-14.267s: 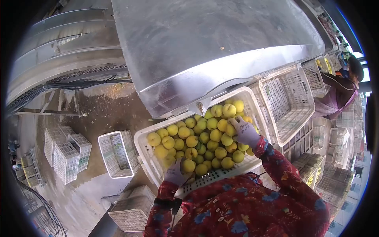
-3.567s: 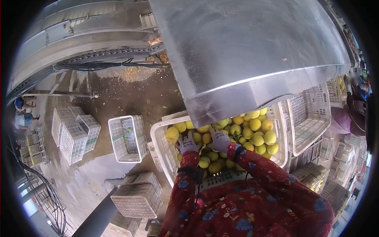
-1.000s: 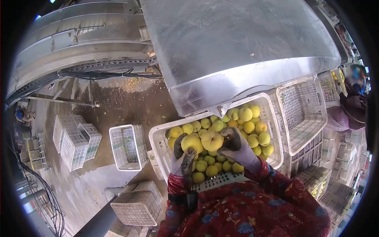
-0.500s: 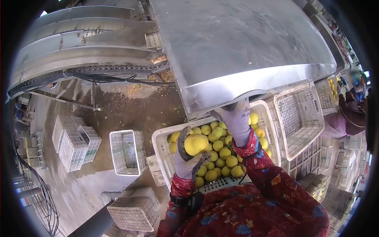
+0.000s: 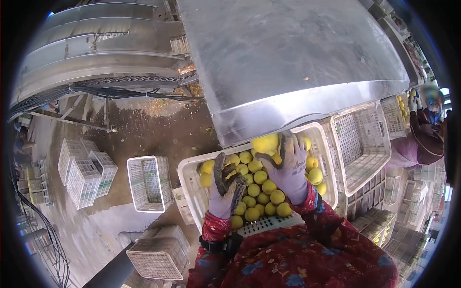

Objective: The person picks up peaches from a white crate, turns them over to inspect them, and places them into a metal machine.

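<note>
A white plastic crate (image 5: 192, 192) full of round yellow citrus fruits (image 5: 260, 177) stands in front of me, against a metal housing. My right hand (image 5: 290, 168), in a pale glove with a dark-stained thumb and fingers, holds a larger yellow citrus fruit (image 5: 265, 143) at the crate's far side, by the metal edge. Over the crate's left part is my left hand (image 5: 224, 189), in a glove with dark, dirty fingers. Its thumb and fingers are apart, and I see nothing held between them.
The broad metal housing (image 5: 297, 57) overhangs the crate's far edge. Another white crate (image 5: 362, 144) stands at the right, near a person in purple (image 5: 408, 152). More crates (image 5: 150, 185) are on the floor at left. Black cables (image 5: 120, 95) run along the metal frame.
The yellow fruit that was in my left hand is gone from it, and that hand's fingers are apart. My right hand has drawn back from under the metal edge and now holds a yellow fruit.
</note>
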Tool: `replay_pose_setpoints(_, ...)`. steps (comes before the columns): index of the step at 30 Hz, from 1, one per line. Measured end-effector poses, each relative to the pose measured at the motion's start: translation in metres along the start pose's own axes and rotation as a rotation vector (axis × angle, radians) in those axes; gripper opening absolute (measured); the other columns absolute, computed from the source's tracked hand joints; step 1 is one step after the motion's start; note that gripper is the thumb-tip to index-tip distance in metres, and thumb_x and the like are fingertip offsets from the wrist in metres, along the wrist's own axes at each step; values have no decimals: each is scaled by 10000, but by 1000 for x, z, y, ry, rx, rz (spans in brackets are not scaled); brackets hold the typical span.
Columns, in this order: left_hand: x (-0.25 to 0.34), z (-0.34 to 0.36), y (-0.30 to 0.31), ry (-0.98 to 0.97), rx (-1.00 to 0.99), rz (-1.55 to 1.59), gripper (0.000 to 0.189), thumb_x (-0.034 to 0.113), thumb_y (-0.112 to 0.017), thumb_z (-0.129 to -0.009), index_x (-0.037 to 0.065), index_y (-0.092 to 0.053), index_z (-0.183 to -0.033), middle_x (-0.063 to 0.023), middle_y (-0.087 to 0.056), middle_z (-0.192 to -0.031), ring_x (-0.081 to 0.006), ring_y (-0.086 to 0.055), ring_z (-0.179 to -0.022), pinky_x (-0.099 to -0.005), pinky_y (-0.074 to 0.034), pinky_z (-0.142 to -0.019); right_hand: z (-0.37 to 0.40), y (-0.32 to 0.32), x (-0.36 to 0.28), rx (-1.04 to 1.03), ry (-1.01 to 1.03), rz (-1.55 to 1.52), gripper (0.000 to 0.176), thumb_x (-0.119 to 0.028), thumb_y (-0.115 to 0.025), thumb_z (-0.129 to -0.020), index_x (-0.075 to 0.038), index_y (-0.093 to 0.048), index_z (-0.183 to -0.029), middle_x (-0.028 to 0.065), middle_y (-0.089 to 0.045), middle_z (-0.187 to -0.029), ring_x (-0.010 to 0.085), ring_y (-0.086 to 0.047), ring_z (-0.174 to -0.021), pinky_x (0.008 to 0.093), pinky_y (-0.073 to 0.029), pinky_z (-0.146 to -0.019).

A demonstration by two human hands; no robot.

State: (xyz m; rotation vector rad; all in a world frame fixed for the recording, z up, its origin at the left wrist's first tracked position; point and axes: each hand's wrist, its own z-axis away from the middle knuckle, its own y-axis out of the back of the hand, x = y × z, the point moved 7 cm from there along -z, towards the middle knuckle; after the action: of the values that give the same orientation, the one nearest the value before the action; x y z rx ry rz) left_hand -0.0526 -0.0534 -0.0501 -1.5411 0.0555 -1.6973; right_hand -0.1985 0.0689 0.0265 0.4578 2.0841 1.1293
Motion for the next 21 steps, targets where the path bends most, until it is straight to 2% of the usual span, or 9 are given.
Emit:
replay_pose_setpoints(4,-79,6,112,103,55,-1062,655,180,-677,-874,92,-428,-1473,-178,-457,-1450,-362,-472,-1300,-473,-445,-1044,-28,-33,34,-16,68,111,698,-357,-847,-723,31,-541,-1216,193,-595,-1087,378,-573,-990,494,-432,-855)
replay_pose_setpoints(7,-114,16,117,597,-23,-1748,717,402,-685,-825,129,-462,-1450,-227,-393,-1496,-459,-397,-1344,-523,-376,-1077,-27,4,23,161,31,-58,607,-350,-843,-730,5,-586,-1150,170,-602,-1018,376,-578,-942,497,-441,-816)
replay_pose_setpoints(8,-124,20,118,589,-94,-1804,722,428,-682,-818,145,-467,-1447,-240,-367,-1507,-467,-389,-1346,-530,-371,-1077,-23,14,20,234,-10,-112,578,-347,-842,-732,-9,-600,-1134,160,-605,-998,375,-580,-928,495,-446,-804)
replay_pose_setpoints(9,-139,27,122,579,-163,-1853,727,454,-679,-811,162,-473,-1444,-252,-341,-1518,-476,-382,-1347,-536,-367,-1077,-6,8,12,222,197,-132,492,-295,-829,-757,-54,-597,-1118,131,-610,-965,357,-587,-906,477,-462,-790)
replay_pose_setpoints(11,-155,32,124,493,-289,-2005,682,440,-660,-832,211,-479,-1449,-285,-264,-1542,-465,-404,-1328,-539,-360,-1081,23,-22,-4,-194,369,-117,457,-309,-763,-826,-79,-563,-1167,110,-632,-978,336,-608,-918,468,-486,-781)
replay_pose_setpoints(13,-157,35,124,621,-271,-1876,686,408,-650,-848,227,-439,-1476,-272,-299,-1524,-463,-411,-1322,-537,-380,-1063,87,-96,41,-779,49,46,444,-373,-673,-881,-64,-571,-1183,115,-655,-1029,307,-631,-949,457,-513,-767)
replay_pose_setpoints(15,-157,40,115,774,-246,-1806,697,373,-643,-858,231,-401,-1496,-261,-338,-1496,-463,-426,-1304,-535,-402,-1041,133,-148,78,-1044,-112,213,511,-413,-656,-863,-22,-556,-1176,169,-668,-1074,350,-651,-951,442,-514,-817)
replay_pose_setpoints(17,-162,49,103,970,-228,-1792,711,333,-640,-862,222,-367,-1508,-251,-381,-1458,-467,-449,-1276,-534,-426,-1016,156,-194,94,-1107,-17,442,581,-442,-676,-830,-35,-552,-1226,176,-661,-1097,305,-643,-1023,456,-525,-770)
replay_pose_setpoints(21,-180,61,117,872,-439,-1869,754,282,-658,-844,207,-329,-1518,-238,-430,-1409,-459,-487,-1232,-545,-457,-983,176,-237,106,-1269,-76,479,657,-447,-715,-779,-27,-532,-1249,193,-652,-1121,289,-623,-1122,466,-531,-780)
